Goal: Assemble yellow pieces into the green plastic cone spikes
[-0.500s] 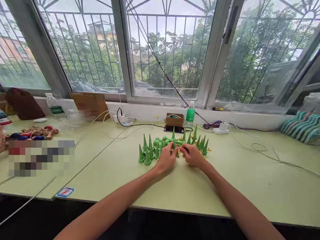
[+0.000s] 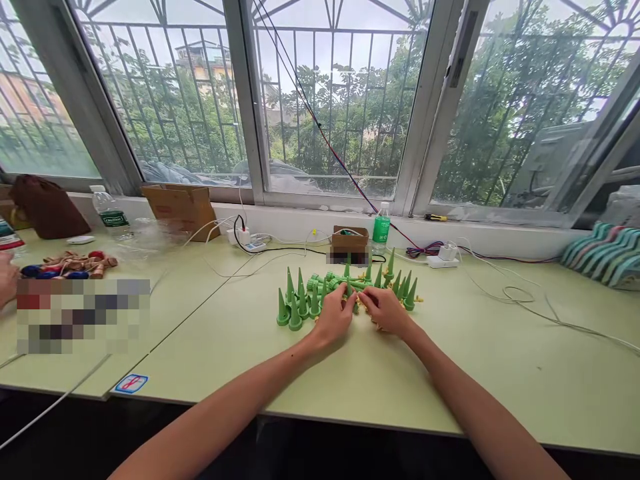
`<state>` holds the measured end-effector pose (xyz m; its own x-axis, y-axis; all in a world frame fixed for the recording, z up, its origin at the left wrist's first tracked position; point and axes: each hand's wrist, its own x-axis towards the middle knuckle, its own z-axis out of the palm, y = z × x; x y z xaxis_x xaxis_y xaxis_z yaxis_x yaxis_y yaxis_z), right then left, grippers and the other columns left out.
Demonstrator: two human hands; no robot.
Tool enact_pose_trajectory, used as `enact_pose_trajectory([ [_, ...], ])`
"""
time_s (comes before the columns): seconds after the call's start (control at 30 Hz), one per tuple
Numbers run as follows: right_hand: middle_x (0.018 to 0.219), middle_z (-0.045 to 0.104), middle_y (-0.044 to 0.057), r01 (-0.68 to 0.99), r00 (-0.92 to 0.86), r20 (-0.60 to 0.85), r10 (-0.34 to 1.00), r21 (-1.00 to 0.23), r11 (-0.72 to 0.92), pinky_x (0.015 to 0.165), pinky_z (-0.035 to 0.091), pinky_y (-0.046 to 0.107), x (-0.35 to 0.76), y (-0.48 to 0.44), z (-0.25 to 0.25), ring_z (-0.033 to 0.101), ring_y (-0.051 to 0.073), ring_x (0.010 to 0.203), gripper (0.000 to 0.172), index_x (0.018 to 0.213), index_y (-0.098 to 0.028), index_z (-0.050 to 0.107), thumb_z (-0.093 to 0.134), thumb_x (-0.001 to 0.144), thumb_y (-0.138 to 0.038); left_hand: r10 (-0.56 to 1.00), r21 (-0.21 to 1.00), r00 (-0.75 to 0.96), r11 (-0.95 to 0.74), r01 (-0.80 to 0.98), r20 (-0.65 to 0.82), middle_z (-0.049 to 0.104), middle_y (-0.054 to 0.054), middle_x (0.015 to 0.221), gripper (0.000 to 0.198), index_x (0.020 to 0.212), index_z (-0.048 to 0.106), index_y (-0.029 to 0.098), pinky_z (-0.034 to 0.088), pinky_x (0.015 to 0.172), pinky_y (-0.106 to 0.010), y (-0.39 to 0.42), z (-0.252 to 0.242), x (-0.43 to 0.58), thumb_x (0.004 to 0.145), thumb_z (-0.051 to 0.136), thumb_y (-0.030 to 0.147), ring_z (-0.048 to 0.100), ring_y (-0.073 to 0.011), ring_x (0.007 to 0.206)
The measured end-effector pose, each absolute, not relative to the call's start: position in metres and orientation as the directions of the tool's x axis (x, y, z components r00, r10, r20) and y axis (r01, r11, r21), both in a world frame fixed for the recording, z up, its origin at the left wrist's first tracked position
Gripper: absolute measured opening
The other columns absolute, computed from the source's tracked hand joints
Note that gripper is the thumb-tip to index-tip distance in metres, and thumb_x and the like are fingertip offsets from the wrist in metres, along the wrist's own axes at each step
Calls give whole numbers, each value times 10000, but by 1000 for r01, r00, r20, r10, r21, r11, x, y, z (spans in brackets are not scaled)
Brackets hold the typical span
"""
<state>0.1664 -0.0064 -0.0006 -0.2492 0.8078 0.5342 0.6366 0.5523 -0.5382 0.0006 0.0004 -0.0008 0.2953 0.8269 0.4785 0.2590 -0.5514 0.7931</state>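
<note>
Several green plastic cones (image 2: 297, 303) stand upright on the pale green table (image 2: 350, 373), with more green parts (image 2: 330, 281) lying behind them and more cones (image 2: 405, 290) to the right. My left hand (image 2: 334, 319) and my right hand (image 2: 384, 309) meet in the middle of this cluster, fingers curled and pinched together on a small green piece (image 2: 354, 303) between them. Small yellow bits (image 2: 418, 299) lie beside the right cones.
A small cardboard box (image 2: 350, 239) and a green-labelled bottle (image 2: 381, 228) stand behind the cones. Cables (image 2: 520, 293) and power strips trail across the table's back. At left lie a larger box (image 2: 183, 207), a water bottle (image 2: 111, 215), coloured wooden toys (image 2: 70, 263) and another person's hand (image 2: 6, 280).
My hands stay almost where they were, fingers shifting slightly on the small piece. Another person's hand has come in at the left edge.
</note>
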Motion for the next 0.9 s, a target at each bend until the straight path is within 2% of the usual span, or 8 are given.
enact_pose_trajectory([
  [0.17,605,541,-11,606,-276,524,806,-556,569,537,331,251,166,-8,0,432,128,530,209,806,-184,583,479,931,-315,841,805,250,-535,255,480,567,10,692,234,849,524,179,353,505,-236,2,0,0,927,467,392,465,-94,499],
  [0.37,581,513,-26,605,-276,517,810,-561,565,539,317,246,167,-7,0,410,115,517,219,728,-186,534,467,926,-252,843,818,274,-525,234,463,579,3,710,233,845,523,176,345,480,-230,2,-1,0,919,481,394,472,-92,496],
  [0.67,550,464,-25,625,-291,533,794,-522,580,518,267,259,170,-3,-6,377,117,500,368,613,-205,377,389,966,-308,850,839,296,-503,208,436,549,24,655,228,851,523,180,329,463,-222,0,3,-1,910,495,399,436,-78,450],
  [0.9,541,453,-27,644,-265,530,805,-525,557,514,267,266,168,-3,-4,360,119,495,416,603,-205,394,368,982,-374,854,837,282,-501,220,437,541,25,645,236,857,524,180,332,470,-224,0,2,0,914,488,406,433,-81,453],
])
